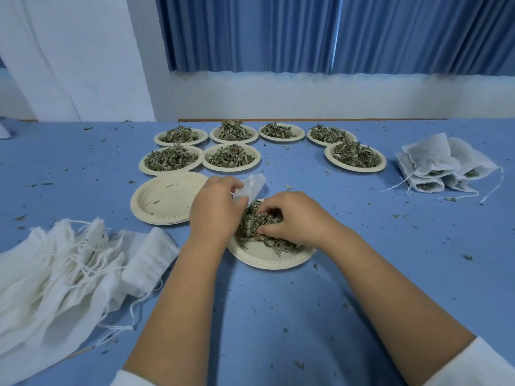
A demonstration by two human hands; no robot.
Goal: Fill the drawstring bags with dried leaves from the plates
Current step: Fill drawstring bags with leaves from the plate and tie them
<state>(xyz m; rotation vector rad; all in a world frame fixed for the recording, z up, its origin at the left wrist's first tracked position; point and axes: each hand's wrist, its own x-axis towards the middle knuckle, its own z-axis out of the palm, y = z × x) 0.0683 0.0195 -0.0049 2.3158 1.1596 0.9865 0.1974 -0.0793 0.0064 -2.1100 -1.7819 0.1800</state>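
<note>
Left hand [214, 207] pinching a thin white drawstring bag [252, 186] above the near plate [267, 259], right hand [292, 217] curled around crumbled grey-green dried leaves [259, 227] heaped there, blue tabletop [362, 274] strewn with flakes, filled bags [434, 167] far right

This is a plain indoor workroom: a blue-covered table [362, 274] strewn with leaf crumbs [467, 257], white wall [278, 98] and pleated blue curtains [306, 32] at twelve o'clock.

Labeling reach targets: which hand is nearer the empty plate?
Left. The left hand is at the right rim of the empty plate, gripping a bag; the right hand is farther right, grabbing leaves on the near plate.
</note>
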